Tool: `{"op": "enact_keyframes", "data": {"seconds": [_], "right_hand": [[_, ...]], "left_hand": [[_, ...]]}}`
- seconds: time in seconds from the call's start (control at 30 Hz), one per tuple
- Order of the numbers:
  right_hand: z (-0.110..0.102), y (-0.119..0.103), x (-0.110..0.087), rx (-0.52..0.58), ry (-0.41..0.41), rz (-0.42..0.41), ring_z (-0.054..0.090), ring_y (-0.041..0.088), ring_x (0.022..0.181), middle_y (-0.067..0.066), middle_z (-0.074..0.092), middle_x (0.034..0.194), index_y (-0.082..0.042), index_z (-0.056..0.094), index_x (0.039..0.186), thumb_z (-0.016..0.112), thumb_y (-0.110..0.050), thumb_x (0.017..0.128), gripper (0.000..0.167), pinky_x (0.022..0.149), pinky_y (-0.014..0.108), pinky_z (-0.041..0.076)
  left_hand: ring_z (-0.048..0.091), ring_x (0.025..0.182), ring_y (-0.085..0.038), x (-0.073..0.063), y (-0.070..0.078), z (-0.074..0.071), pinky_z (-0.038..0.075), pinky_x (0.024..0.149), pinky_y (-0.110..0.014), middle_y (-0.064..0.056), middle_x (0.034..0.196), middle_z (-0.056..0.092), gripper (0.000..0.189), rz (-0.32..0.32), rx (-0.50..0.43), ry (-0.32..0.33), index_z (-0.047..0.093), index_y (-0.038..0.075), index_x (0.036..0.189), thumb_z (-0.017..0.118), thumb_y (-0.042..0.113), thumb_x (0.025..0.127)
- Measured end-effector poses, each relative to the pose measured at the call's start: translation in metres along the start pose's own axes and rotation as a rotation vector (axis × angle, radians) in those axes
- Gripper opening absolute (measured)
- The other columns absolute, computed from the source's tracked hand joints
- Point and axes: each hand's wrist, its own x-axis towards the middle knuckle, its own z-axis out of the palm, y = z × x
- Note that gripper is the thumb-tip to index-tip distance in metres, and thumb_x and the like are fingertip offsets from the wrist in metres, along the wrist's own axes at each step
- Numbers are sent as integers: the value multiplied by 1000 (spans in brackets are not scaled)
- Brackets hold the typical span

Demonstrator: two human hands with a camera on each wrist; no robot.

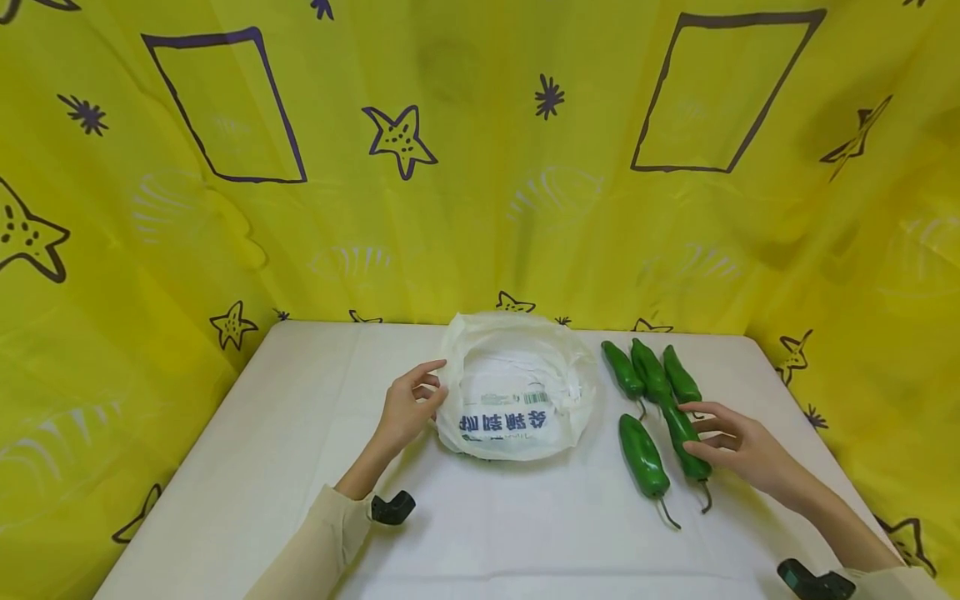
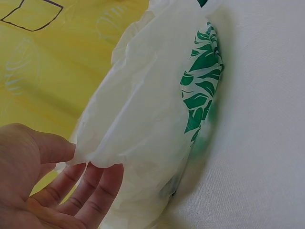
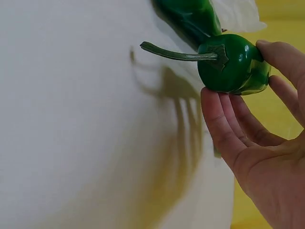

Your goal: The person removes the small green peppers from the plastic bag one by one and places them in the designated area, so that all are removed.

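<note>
A pale, thin plastic bag (image 1: 487, 448) stands spread open on the table, its wide mouth facing up and dark printing and a barcode visible inside. My left hand (image 1: 407, 410) pinches its left rim between thumb and fingers; green leaf printing shows on the bag's outside (image 2: 202, 88) in the left wrist view. On the right, my right hand (image 1: 742, 454) grips a long green chili pepper (image 1: 682, 437) by its sides. The right wrist view shows that pepper (image 3: 233, 62) stem first, raised over its shadow. Another green pepper (image 1: 642, 457) lies just left of it.
Three more green peppers lie side by side behind, among them the left one (image 1: 622, 369) and the right one (image 1: 681, 375). A white cloth (image 1: 480, 533) covers the table. Yellow patterned curtains (image 1: 480, 242) hang close around its back and sides.
</note>
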Motion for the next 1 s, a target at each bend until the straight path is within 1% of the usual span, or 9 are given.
{"op": "enact_keyframes", "data": {"seconds": [0.2,0.4,0.53,0.6,0.73,0.83,0.9,1.0], "right_hand": [[3,7,-8,43,-8,21,66,6,102,23,56,134,-8,48,149,72,-23,98,58,77,28,58],[4,10,-13,86,-38,49,64,3,104,26,53,139,-7,48,148,71,-21,98,57,78,29,58],[4,10,-15,98,-56,49,64,5,105,29,51,140,-4,47,148,70,-20,99,56,78,30,58],[4,9,-16,102,-58,70,64,6,105,27,51,140,-5,47,148,70,-21,99,57,79,30,58],[3,7,-19,99,-57,101,66,16,107,27,53,137,-6,45,149,71,-23,99,59,78,32,59],[2,6,-22,106,-53,130,67,21,107,26,56,134,-6,45,150,71,-24,98,61,78,33,59],[1,6,-23,110,-54,136,68,20,104,27,57,132,-5,43,150,71,-24,99,61,78,34,59],[0,7,-24,116,-28,145,69,15,101,27,58,129,-5,44,150,72,-25,98,62,77,34,59]], "left_hand": [[65,73,-17,1,1,0,59,62,-47,-10,98,63,44,1,4,0,66,10,136,70,1,94],[64,72,-16,1,0,0,58,58,-40,-12,98,63,44,11,1,0,65,7,136,70,-1,93],[64,73,-15,1,0,1,57,57,-36,-11,98,63,44,5,-2,1,65,7,136,70,-1,93],[64,73,-15,0,1,1,57,57,-35,-11,98,63,44,3,-4,-2,65,7,136,70,0,93],[64,73,-16,0,1,1,57,57,-34,-11,98,63,44,-5,-4,-5,65,8,137,70,0,93],[64,74,-17,-1,1,0,57,57,-32,-10,99,63,44,-18,-3,-4,65,9,137,70,1,94],[64,74,-17,-1,2,0,57,58,-32,-10,99,63,44,-25,1,-5,65,10,137,70,2,94],[64,73,-17,-1,2,0,57,57,-32,-11,99,64,44,-24,1,-8,65,10,137,69,2,94]]}}
